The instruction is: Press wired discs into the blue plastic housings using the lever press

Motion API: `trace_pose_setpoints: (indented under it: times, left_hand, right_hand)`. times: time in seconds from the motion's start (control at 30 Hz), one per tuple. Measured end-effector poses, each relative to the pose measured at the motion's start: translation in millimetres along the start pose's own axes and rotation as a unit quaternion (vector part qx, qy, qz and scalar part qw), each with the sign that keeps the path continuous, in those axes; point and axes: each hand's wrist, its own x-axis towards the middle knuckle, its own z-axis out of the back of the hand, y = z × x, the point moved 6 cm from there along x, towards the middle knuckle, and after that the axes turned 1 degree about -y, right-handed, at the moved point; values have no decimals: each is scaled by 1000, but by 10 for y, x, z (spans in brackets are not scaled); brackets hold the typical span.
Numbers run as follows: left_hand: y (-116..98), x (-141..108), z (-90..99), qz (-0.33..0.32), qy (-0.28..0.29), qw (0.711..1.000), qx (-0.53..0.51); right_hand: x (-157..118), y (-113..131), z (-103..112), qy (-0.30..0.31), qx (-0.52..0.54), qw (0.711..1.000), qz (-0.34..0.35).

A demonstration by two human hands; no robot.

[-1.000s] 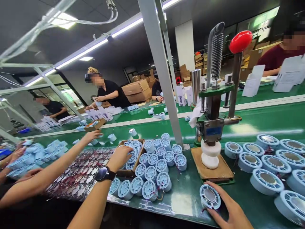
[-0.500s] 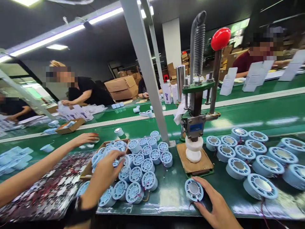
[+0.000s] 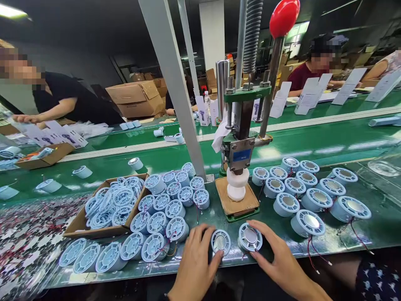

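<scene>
My left hand (image 3: 198, 261) has its fingers around a light blue round part (image 3: 220, 241) with a silver disc, near the table's front edge. Just right of it, my right hand (image 3: 280, 261) grips a second blue part (image 3: 250, 237), also with a silver disc and a ribbed rim. The two parts stand side by side, slightly apart. Behind them is a hand press (image 3: 240, 152) with a red knob (image 3: 284, 17) and white round pads (image 3: 237, 184) that meet above a brown board (image 3: 222, 195).
Blue housings (image 3: 156, 221) crowd the left, beside a cardboard box (image 3: 75, 223) of blue rings. Disc-topped parts (image 3: 308, 223) stand at right. A grey post (image 3: 171, 83) rises behind. People (image 3: 62, 98) work across the green belt (image 3: 313, 138).
My left hand has come from the ring box to the front, where a second disc-topped part now stands beside my right hand's part. The view has shifted right; the other person's forearm has left it.
</scene>
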Motion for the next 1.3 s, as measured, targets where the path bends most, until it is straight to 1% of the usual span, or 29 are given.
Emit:
trace_pose_setpoints:
  times: [0.03, 0.07, 0.1, 0.17, 0.23, 0.27, 0.33, 0.4, 0.47, 0.57, 0.7, 0.77, 0.87, 0.93, 1.0, 1.1, 1.13, 1.2, 1.27, 1.3]
  left_hand:
    - [5, -27, -38, -23, -14, 1000, -14]
    - [15, -43, -83, -32, -28, 999, -25]
    - [32, -48, -124, -26, -46, 998, -39]
    - [69, -38, -162, 11, -92, 991, -95]
    - [70, -24, -133, 43, -128, 975, -178]
    - [40, -17, -97, 42, -135, 968, -209]
    - [-89, -2, -1, 1, -123, 967, -223]
    - [-244, 2, 96, -56, -108, 975, -184]
    - [-343, 10, 153, -83, -101, 980, -148]
    - [-376, 41, 155, -66, -90, 985, -133]
    - [-332, 64, 120, -15, -67, 985, -160]
    - [-318, 55, 106, -11, -56, 983, -172]
    - [-290, 30, 59, -22, -62, 982, -177]
    - [-259, 15, -15, -28, -71, 978, -192]
    - [-219, 4, -121, -26, -72, 973, -218]
    - [-164, -12, -270, -26, -61, 969, -238]
    - [-153, -19, -305, -32, -55, 970, -235]
    - [-131, -34, -358, -46, -39, 972, -228]
    - [-102, -45, -390, -50, -25, 972, -229]
    - [-91, -49, -399, -50, -19, 971, -231]
  right_hand:
    - [-9, 5, 7, -6, 1, 1000, -3]
    - [-10, 21, 4, -13, 4, 1000, -9]
    - [-1, 48, -9, -19, 10, 1000, -16]
    - [37, 128, -73, -24, 25, 999, -27]
    - [91, 225, -173, -20, 44, 998, -28]
    - [119, 273, -227, -16, 56, 998, -24]
    - [169, 356, -316, -18, 77, 997, -9]
    - [200, 407, -371, -30, 89, 996, 9]
    - [212, 422, -396, -48, 84, 995, 19]
    - [206, 409, -407, -68, 68, 995, 23]
    - [199, 406, -396, -80, 47, 995, 28]
    - [210, 420, -381, -85, 34, 995, 30]
    - [230, 452, -362, -86, 13, 996, 36]
    - [217, 473, -355, -89, -10, 995, 46]
    - [157, 482, -335, -114, -47, 991, 56]
    - [-6, 464, -296, -171, -101, 978, 63]
    - [-57, 458, -301, -175, -110, 976, 66]
    - [-121, 455, -332, -158, -113, 978, 71]
    - [-126, 470, -367, -135, -103, 983, 65]
    - [-110, 487, -375, -133, -97, 984, 61]
